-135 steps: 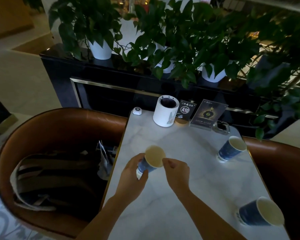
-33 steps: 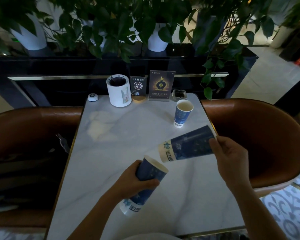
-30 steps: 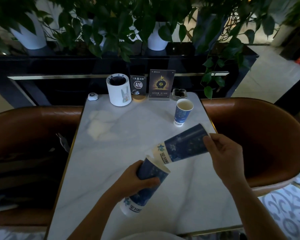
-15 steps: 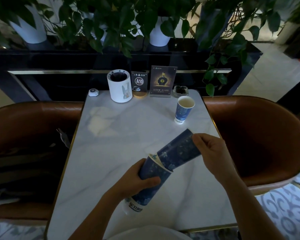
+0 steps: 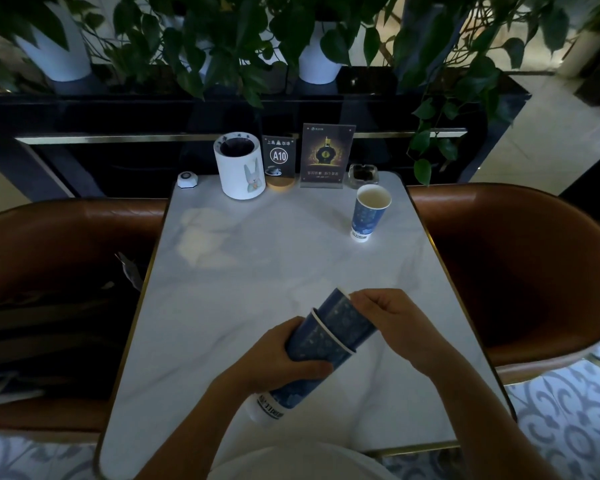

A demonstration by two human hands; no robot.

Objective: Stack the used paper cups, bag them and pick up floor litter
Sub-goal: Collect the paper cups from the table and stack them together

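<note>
The left hand (image 5: 284,358) hides the outer cup's (image 5: 312,355) middle.

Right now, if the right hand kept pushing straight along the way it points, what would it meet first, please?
The right hand points down-left along the nested blue paper cup, so it would likely drive it deeper into the outer blue cup held by the left hand.

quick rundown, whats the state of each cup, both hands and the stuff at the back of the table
outer cup: tilted, gripped by left hand
inner cup: nested partway into outer cup, right hand at its rim
third cup: upright on table, untouched, looks empty
white holder: upright, contents too dark to tell
A10 sign: standing
ashtray: contents unclear
</note>
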